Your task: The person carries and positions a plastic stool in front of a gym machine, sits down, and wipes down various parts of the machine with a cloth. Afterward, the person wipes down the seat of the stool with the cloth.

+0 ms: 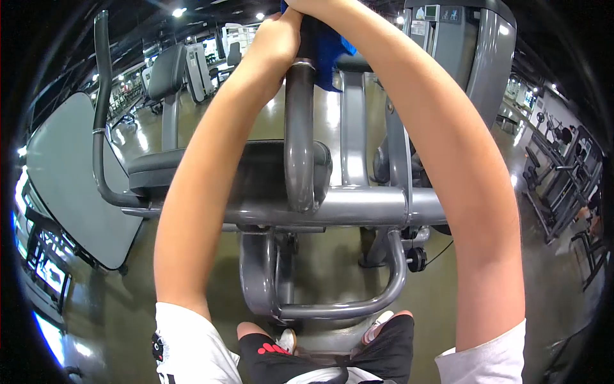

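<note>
At the centre, spreading toward nine and three o'clock, a grey tubular exercise machine, by its look rigid, hard and much too heavy to shift by hand. Toward one o'clock, a tall grey casing, the nearest thing to a container in view, with any contents hidden. Between the centre and ten o'clock, a dark padded seat, probably firm with a little give. From the centre up toward twelve o'clock, a bent metal handle, glossy and likely slippery along the bare tube, with a dark grip higher up as the surer place to hold. At twelve o'clock, near the upper edge, a blue cloth, beside the dark grip and hanging down on the one o'clock side, with a sliver of blue on the eleven o'clock side too. Looks soft, limp and light, apt to slide on smooth metal; best taken in a full handful around the grip, or by the loose lower end. Slightly toward eleven o'clock, the left hand, close against the handle. At twelve o'clock, cut by the upper edge, the right hand, just above the cloth and overlapping the left. Fingers hidden or out of view: cannot tell if spread, pressed together or pinching cloth
</note>
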A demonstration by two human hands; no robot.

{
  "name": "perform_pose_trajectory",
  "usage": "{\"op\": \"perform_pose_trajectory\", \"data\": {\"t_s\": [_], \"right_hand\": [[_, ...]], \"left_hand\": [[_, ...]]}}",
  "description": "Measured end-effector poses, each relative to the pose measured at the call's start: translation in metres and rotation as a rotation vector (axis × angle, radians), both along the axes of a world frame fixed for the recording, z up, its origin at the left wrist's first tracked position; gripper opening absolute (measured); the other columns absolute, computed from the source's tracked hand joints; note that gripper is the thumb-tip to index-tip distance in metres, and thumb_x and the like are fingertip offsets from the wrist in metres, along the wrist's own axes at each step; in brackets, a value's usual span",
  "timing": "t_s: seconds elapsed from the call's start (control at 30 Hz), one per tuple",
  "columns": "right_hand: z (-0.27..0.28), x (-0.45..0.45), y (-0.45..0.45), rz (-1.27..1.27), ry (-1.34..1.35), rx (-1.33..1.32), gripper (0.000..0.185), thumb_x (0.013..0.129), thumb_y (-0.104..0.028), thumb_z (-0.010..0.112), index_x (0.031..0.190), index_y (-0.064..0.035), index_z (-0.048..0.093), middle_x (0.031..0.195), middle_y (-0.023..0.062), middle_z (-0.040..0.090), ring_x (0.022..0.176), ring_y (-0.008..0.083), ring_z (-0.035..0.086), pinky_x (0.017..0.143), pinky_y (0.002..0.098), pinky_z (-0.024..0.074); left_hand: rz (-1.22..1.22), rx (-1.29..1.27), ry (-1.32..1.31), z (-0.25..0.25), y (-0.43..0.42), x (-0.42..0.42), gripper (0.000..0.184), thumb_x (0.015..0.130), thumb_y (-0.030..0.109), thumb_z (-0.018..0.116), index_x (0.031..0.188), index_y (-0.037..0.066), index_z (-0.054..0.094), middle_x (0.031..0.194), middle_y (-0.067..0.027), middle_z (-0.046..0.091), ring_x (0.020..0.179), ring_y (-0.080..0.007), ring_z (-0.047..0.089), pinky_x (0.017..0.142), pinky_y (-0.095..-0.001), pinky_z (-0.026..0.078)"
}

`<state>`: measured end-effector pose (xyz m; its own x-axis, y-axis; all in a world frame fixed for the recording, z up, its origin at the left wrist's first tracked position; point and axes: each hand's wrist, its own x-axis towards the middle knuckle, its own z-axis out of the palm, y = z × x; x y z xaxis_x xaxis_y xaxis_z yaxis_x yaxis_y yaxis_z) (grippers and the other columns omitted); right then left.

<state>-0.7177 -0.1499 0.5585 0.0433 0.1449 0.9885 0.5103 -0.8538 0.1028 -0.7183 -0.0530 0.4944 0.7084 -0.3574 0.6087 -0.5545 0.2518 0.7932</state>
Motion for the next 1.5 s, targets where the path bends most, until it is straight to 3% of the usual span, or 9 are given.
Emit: {"op": "perform_pose_trajectory", "data": {"t_s": [0.13, 0.33, 0.43, 0.63, 0.8, 1.07, 1.2, 1.3, 1.5], "right_hand": [[-0.009, -0.007, 0.004, -0.031, 0.086, 0.056, 0.041, 0.083, -0.012, 0.048, 0.123, 0.0007, 0.053, 0.148, 0.0132, 0.024, 0.133, 0.0338, 0.029, 0.109, 0.0408, 0.0256], [-0.052, -0.011, -0.003, -0.013, -0.145, -0.095, 0.029, 0.084, -0.021, 0.051, 0.101, 0.0015, 0.059, 0.139, 0.0172, 0.039, 0.126, 0.0359, 0.039, 0.104, 0.0391, 0.0323], [-0.087, -0.044, 0.016, 0.235, 0.182, 0.105, 0.023, 0.081, -0.014, 0.051, 0.098, -0.0032, 0.062, 0.134, 0.0178, 0.044, 0.122, 0.0331, 0.045, 0.102, 0.035, 0.0331], [-0.142, -0.094, 0.042, 0.289, 0.256, 0.14, 0.016, 0.082, -0.007, 0.048, 0.093, 0.0014, 0.057, 0.133, 0.018, 0.044, 0.116, 0.0366, 0.048, 0.097, 0.0383, 0.0377], [-0.193, -0.129, 0.06, 0.168, 0.22, 0.091, 0.024, 0.078, 0.006, 0.053, 0.1, 0.0, 0.061, 0.131, 0.0184, 0.048, 0.118, 0.036, 0.049, 0.096, 0.0382, 0.0392], [-0.207, -0.165, 0.047, 0.041, 0.328, -0.155, 0.034, 0.073, 0.004, 0.061, 0.106, -0.0036, 0.064, 0.121, 0.0118, 0.059, 0.096, 0.0265, 0.064, 0.082, 0.0321, 0.0503], [-0.2, -0.18, 0.044, -0.128, 0.264, -0.323, 0.039, 0.065, 0.005, 0.063, 0.103, -0.0049, 0.066, 0.116, 0.0107, 0.062, 0.089, 0.0232, 0.065, 0.076, 0.0296, 0.0512], [-0.19, -0.189, 0.055, -0.115, 0.111, -0.484, 0.039, 0.06, 0.006, 0.063, 0.098, 0.0001, 0.066, 0.112, 0.0151, 0.063, 0.093, 0.0286, 0.064, 0.085, 0.0381, 0.0471], [-0.159, -0.166, 0.103, 0.025, 0.294, -0.417, 0.059, 0.067, 0.002, 0.058, 0.125, -0.0008, 0.049, 0.134, 0.0205, 0.045, 0.117, 0.0319, 0.05, 0.098, 0.0462, 0.0354]], "left_hand": [[0.137, 0.063, -0.099, -0.012, 0.004, -0.012, 0.04, 0.096, 0.031, 0.034, 0.097, -0.002, 0.056, 0.085, -0.0097, 0.059, 0.075, -0.0163, 0.053, 0.069, -0.0323, 0.043], [0.353, 0.119, -0.568, -0.05, 0.017, -0.019, 0.04, 0.097, 0.031, 0.026, 0.114, 0.002, 0.046, 0.109, -0.0332, 0.05, 0.106, -0.0486, 0.046, 0.089, -0.0462, 0.038], [0.248, 0.183, -0.252, -0.07, 0.029, -0.057, 0.044, 0.101, 0.028, 0.024, 0.125, -0.004, 0.041, 0.118, -0.019, 0.052, 0.113, -0.0243, 0.047, 0.101, -0.0315, 0.031], [0.101, 0.099, -0.101, -0.124, 0.048, -0.099, 0.044, 0.101, 0.024, 0.028, 0.131, -0.007, 0.031, 0.117, -0.0211, 0.053, 0.108, -0.0218, 0.051, 0.091, -0.0295, 0.04], [0.191, 0.132, -0.481, -0.193, 0.048, -0.083, 0.053, 0.091, 0.019, 0.046, 0.134, -0.006, 0.027, 0.129, -0.0283, 0.04, 0.125, -0.0394, 0.037, 0.1, -0.0408, 0.034], [0.223, 0.061, -0.489, -0.2, 0.063, -0.085, 0.042, 0.081, -0.002, 0.053, 0.12, -0.005, 0.038, 0.107, -0.0299, 0.052, 0.094, -0.0475, 0.054, 0.076, -0.045, 0.048], [0.3, 0.102, -0.388, -0.193, 0.093, -0.093, 0.033, 0.076, -0.006, 0.056, 0.108, 0.001, 0.051, 0.096, -0.023, 0.059, 0.088, -0.038, 0.061, 0.073, -0.0396, 0.049], [0.111, 0.162, -0.11, -0.195, 0.123, -0.09, 0.026, 0.078, -0.006, 0.057, 0.102, 0.001, 0.055, 0.09, -0.0136, 0.061, 0.08, -0.0114, 0.059, 0.07, -0.0265, 0.047], [0.31, -0.225, -0.058, -0.166, 0.183, -0.077, 0.021, 0.091, -0.002, 0.047, 0.11, -0.004, 0.053, 0.106, -0.0062, 0.059, 0.099, -0.0106, 0.053, 0.09, -0.0247, 0.041]]}}
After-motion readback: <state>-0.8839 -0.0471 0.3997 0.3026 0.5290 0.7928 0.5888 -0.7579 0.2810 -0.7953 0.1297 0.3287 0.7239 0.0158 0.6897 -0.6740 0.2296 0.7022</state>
